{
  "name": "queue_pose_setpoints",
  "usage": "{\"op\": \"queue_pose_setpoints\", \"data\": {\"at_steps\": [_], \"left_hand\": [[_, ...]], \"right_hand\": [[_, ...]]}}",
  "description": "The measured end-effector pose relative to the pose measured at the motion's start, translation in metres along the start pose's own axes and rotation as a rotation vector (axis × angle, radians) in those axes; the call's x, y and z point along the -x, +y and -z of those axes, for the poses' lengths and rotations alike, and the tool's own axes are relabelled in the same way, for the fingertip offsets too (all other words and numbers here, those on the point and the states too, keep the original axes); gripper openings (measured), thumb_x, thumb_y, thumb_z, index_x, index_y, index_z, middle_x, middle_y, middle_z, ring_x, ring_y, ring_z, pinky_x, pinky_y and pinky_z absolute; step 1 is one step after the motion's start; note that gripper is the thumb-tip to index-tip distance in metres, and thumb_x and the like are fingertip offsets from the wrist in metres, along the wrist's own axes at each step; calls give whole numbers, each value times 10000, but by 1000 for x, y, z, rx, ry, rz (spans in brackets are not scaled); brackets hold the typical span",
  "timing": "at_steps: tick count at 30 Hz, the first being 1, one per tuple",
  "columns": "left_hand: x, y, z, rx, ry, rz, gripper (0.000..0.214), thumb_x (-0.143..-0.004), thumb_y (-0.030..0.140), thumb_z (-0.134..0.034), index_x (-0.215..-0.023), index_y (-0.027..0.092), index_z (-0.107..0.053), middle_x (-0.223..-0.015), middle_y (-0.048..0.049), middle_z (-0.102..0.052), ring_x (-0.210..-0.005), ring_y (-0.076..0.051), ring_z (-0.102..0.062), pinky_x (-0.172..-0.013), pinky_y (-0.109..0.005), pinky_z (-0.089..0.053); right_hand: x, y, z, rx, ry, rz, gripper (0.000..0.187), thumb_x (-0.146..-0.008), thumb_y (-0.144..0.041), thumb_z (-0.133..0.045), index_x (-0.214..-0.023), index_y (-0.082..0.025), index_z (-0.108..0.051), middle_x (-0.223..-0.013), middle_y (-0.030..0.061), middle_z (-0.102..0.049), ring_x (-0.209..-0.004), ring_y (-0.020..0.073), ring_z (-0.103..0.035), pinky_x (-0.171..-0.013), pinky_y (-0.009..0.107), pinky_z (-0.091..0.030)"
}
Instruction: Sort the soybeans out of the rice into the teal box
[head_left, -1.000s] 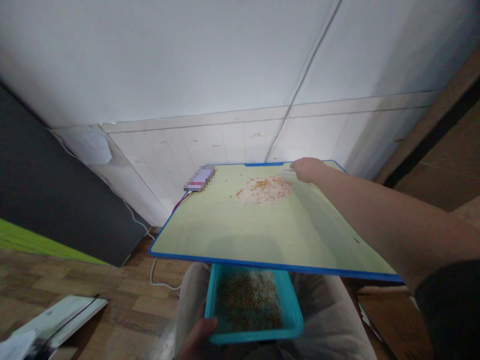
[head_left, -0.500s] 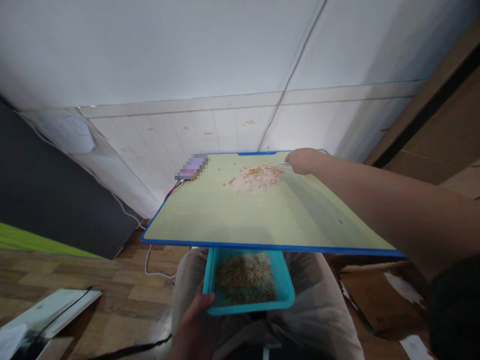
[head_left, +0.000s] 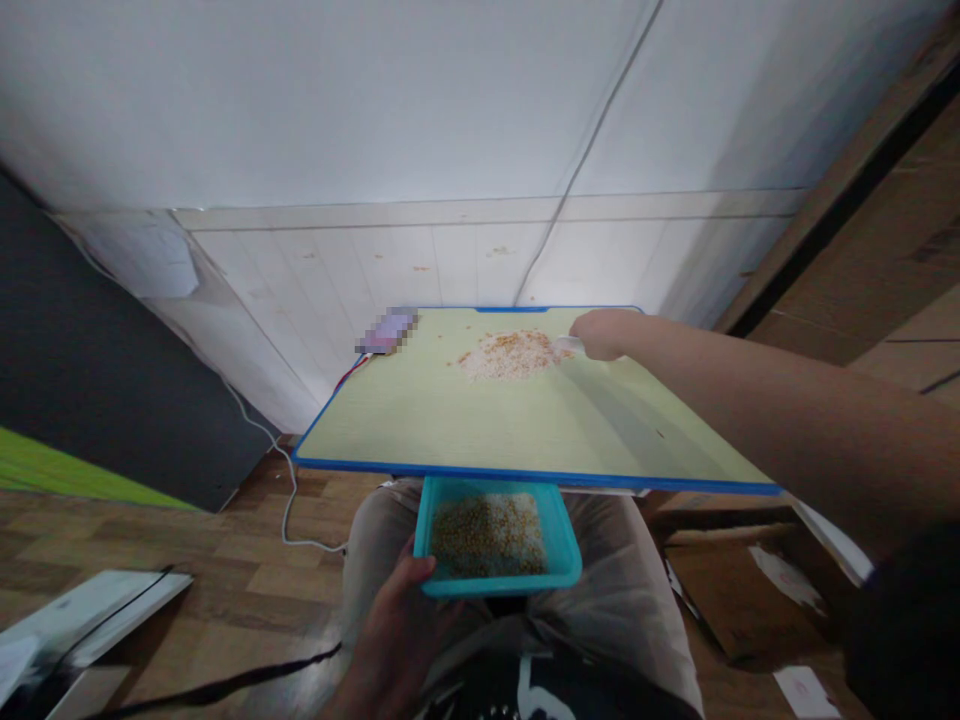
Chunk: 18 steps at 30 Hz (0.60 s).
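Observation:
A mound of white rice-like grains mixed with yellow kernels point(head_left: 506, 358) lies on a pale yellow tabletop point(head_left: 420, 420) with a blue edge. At the mound's right side, my right hand point(head_left: 604, 334) is closed around a small whitish scraper-like piece point(head_left: 568, 344), whose exact kind I cannot make out. My left hand point(head_left: 405, 590) grips the left near corner of a turquoise plastic tray point(head_left: 566, 560), thumb on the rim and fingers hidden below. The tray sits over my lap, just under the table's front edge, with yellow kernels and whitish grains point(head_left: 491, 535) inside.
A phone-like device point(head_left: 388, 330), blurred out, rests at the table's far left corner with a red cable. A white wall point(head_left: 337, 260) stands behind. Cardboard boxes point(head_left: 757, 590) are at the right, and a dark panel point(head_left: 112, 370) is at the left.
The view has shifted slightly, so table and tray appear higher. My right hand stays at the mound's right side, with more of the whitish piece showing. My left hand still holds the tray.

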<state>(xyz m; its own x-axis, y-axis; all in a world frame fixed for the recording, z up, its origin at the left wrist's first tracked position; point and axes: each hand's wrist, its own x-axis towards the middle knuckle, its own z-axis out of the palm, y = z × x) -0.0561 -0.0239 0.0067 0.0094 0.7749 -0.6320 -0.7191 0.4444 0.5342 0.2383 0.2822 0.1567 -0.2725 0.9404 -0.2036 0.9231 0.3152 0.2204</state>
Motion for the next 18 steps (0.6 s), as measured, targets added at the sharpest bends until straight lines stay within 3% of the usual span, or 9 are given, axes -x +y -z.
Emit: {"op": "queue_pose_setpoints", "data": {"at_steps": [6,11,18], "left_hand": [[-3,-5,-3,21,-36,5,731,-761,178,-740,-1477,218,-599,-1137,-102,-815,-1106,-329,-752,-971,-451,-584],[0,-4,-7,-7,-51,15,717,-790,175,-729,-1491,205,-576,-1077,-96,-818,-1050,-295,-760,-934,-420,-579],[0,-3,-9,14,-102,32,714,-799,182,-722,-1495,207,-564,-1107,-99,-814,-1045,-299,-759,-975,-439,-563]], "right_hand": [[6,-4,3,-133,-17,6,208,-716,-86,-723,-889,-178,-795,-1048,189,-781,-1176,431,-687,-1033,588,-513],[9,-3,7,-195,-26,11,173,-688,-51,-703,-751,-205,-750,-968,193,-784,-1172,454,-683,-1017,604,-524],[4,4,2,-491,-58,-20,234,-597,-2,-708,-651,-226,-667,-924,173,-770,-1297,506,-600,-1095,685,-437]]}}
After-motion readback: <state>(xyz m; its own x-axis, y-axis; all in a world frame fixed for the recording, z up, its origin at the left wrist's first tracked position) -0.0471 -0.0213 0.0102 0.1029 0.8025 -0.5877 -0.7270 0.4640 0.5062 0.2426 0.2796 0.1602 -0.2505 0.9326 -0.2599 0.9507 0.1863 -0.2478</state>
